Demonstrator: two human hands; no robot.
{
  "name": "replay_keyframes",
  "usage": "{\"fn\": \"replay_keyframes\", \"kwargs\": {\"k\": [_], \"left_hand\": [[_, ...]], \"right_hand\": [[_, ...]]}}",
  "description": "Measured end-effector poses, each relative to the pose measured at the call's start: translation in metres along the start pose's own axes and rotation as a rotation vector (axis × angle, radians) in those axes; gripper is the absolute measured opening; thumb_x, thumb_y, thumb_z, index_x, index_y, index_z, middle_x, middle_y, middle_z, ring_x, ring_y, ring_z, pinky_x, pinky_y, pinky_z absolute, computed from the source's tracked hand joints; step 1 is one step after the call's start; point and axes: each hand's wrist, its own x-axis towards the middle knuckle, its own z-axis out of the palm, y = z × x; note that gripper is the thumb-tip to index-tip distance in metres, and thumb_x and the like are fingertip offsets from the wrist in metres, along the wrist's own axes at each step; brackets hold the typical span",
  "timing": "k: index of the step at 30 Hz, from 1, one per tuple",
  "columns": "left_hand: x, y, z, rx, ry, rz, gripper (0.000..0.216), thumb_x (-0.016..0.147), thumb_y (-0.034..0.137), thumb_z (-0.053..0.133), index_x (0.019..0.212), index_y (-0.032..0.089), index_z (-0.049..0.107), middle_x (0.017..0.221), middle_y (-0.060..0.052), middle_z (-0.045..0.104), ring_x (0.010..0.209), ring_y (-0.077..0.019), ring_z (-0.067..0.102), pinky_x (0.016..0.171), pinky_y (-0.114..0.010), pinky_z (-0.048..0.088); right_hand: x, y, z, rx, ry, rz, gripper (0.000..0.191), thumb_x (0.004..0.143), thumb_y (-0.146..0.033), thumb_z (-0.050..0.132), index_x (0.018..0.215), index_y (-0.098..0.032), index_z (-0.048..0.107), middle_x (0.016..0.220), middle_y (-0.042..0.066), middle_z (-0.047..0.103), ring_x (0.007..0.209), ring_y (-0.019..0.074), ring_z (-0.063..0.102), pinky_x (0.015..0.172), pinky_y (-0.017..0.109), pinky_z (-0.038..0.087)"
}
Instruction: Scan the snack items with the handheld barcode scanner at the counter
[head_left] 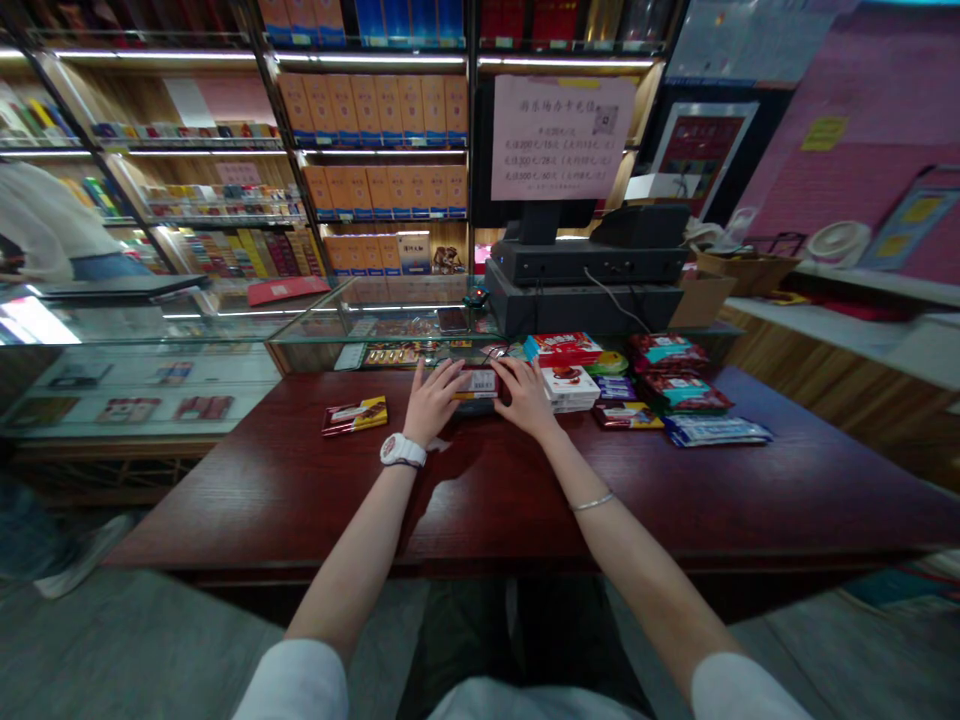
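Observation:
On a dark red wooden table (525,500), both of my hands hold one small red packet with a white label (477,382) between them. My left hand (433,400), with a white watch on its wrist, grips the packet's left end with its fingers curled. My right hand (526,396), a thin bracelet on its wrist, grips the right end. A dark flat item lies under the packet. A red and yellow packet (355,415) lies flat to the left of my left hand.
Stacked snack packets (570,375) and more wrapped packets (679,395) lie right of my hands. Behind the table stand a glass display counter (375,320), a black cash register (585,270) and lit shelves of boxes. A person in white (45,225) is at far left.

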Motion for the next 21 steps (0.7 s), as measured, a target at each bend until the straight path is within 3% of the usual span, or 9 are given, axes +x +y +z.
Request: {"fn": "replay_keyframes", "kwargs": {"k": [6, 11, 17, 21], "left_hand": [[-0.001, -0.008, -0.002, 0.001, 0.065, -0.045, 0.053, 0.089, 0.018, 0.053, 0.140, 0.030, 0.052, 0.152, -0.003, 0.047, 0.144, -0.0246, 0.039, 0.125, -0.056, 0.003], [-0.002, -0.020, -0.009, -0.003, 0.167, -0.218, 0.050, 0.089, 0.022, 0.056, 0.138, 0.032, 0.053, 0.152, -0.003, 0.047, 0.145, -0.0249, 0.038, 0.125, -0.055, 0.004], [-0.004, -0.028, -0.011, -0.024, 0.169, -0.295, 0.048, 0.088, 0.025, 0.059, 0.135, 0.032, 0.055, 0.151, -0.004, 0.049, 0.144, -0.0247, 0.038, 0.125, -0.055, 0.003], [-0.004, -0.028, -0.010, -0.022, 0.156, -0.318, 0.049, 0.087, 0.025, 0.059, 0.136, 0.032, 0.055, 0.151, -0.003, 0.049, 0.144, -0.0254, 0.038, 0.125, -0.056, 0.004]], "right_hand": [[0.000, -0.007, 0.000, 0.042, 0.085, 0.010, 0.063, 0.087, -0.025, 0.056, 0.147, -0.024, 0.039, 0.147, 0.011, 0.048, 0.138, 0.0282, 0.043, 0.121, 0.055, 0.022], [0.000, -0.013, 0.006, 0.134, 0.085, 0.026, 0.055, 0.092, -0.032, 0.054, 0.144, -0.020, 0.044, 0.148, 0.013, 0.049, 0.141, 0.0272, 0.041, 0.121, 0.053, 0.026], [-0.005, -0.016, 0.024, 0.300, -0.255, -0.035, 0.072, 0.093, -0.044, 0.054, 0.155, -0.022, 0.026, 0.161, 0.011, 0.031, 0.150, 0.0279, 0.024, 0.120, 0.053, 0.027], [-0.010, -0.019, 0.035, 0.318, -0.451, -0.041, 0.071, 0.092, -0.042, 0.058, 0.154, -0.027, 0.029, 0.159, 0.012, 0.034, 0.147, 0.0293, 0.031, 0.118, 0.058, 0.028]]}}
